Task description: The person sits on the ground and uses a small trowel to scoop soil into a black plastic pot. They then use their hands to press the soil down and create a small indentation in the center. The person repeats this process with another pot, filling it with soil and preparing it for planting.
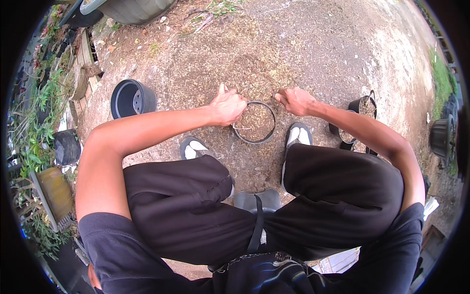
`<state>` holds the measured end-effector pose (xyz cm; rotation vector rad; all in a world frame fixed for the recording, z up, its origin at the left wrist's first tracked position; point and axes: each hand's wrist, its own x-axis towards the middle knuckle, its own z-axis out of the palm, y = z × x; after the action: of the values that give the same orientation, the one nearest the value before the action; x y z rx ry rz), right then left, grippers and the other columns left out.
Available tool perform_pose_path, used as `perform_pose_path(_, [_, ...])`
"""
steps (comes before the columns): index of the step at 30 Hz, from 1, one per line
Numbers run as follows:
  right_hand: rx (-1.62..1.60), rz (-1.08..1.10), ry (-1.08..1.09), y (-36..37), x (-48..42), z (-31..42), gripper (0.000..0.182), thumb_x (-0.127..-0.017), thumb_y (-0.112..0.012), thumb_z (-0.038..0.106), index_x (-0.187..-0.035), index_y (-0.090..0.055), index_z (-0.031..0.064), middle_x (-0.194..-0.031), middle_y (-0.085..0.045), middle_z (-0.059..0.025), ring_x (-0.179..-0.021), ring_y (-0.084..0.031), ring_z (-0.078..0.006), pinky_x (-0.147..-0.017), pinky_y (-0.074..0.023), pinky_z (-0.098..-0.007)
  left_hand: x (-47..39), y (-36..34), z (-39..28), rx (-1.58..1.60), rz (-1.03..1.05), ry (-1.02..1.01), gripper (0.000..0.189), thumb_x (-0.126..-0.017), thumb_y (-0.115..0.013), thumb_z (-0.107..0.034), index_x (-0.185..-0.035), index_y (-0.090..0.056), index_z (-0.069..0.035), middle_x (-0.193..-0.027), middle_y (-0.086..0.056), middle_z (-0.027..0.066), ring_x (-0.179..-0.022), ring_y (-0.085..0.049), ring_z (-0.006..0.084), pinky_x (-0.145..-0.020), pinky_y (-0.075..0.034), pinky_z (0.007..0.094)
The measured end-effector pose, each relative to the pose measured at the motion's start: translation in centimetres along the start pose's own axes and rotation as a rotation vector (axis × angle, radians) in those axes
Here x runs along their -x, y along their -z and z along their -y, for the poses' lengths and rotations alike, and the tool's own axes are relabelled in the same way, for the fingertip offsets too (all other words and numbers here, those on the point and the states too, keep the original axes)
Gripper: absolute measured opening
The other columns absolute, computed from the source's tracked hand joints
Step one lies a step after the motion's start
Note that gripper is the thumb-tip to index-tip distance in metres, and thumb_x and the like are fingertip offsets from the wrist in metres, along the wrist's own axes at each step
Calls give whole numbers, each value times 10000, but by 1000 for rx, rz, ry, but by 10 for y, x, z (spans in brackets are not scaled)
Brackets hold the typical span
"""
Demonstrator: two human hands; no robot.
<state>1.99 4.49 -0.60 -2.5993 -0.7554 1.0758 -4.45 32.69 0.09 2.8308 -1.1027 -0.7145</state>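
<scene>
On the ground between my feet is a black round rim (274,123), with straw-coloured husks showing inside it. Whether it is a filled pot or a bare hoop, I cannot tell. My left hand (229,106) is closed over the upper left of this rim, covering that part, its thumb raised. A thin pale strip (243,128) crosses the rim's lower left edge. To the right, apart from the rim, my right hand (295,101) has its thumb and fingers together. A small dark object (274,95) sticks out at the fingertips; the rest is hidden in the grip.
A black plastic pot (148,96) with holed base lies tilted at left. Small black pots (334,129) stand beneath my right forearm. A large grey planter (136,11) is at the top. Plants (47,95) and wooden boards (82,58) line the left. A grey stool (244,200) is under me.
</scene>
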Motion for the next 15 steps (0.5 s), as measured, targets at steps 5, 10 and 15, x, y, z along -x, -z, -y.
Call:
perform_pose_path(5, [52, 5, -53, 15, 14, -12, 494, -1163, -360, 433, -1113, -598, 3, -787, -681, -186, -685, -687, -322, -665, -600, -539, 6, 1, 4, 19, 8, -2, 204, -1031, -516, -148, -1066, -658, -6, -910, -676, 160, -1047, -635, 307, -971, -398, 624])
perform_pose_path(10, [82, -114, 34, 16, 30, -45, 485, -1159, -389, 423, -1168, -619, -4, -719, -677, -193, -651, -704, -358, -629, -606, -547, -1, 8, -2, 46, 85, 23, 192, -1033, -488, -121, -1022, -645, -9, -917, -670, 169, -1071, -628, 327, -1036, -376, 685])
perform_pose_path(15, [78, -100, 5, 16, 41, -48, 478, -1154, -412, 412, -1173, -629, -14, -742, -689, -222, -708, -730, -405, -668, -608, -560, -2, 7, -2, 57, 95, 24, 180, -1010, -458, -63, -1013, -626, 2, -943, -662, 189, -1096, -611, 356, -1063, -359, 727])
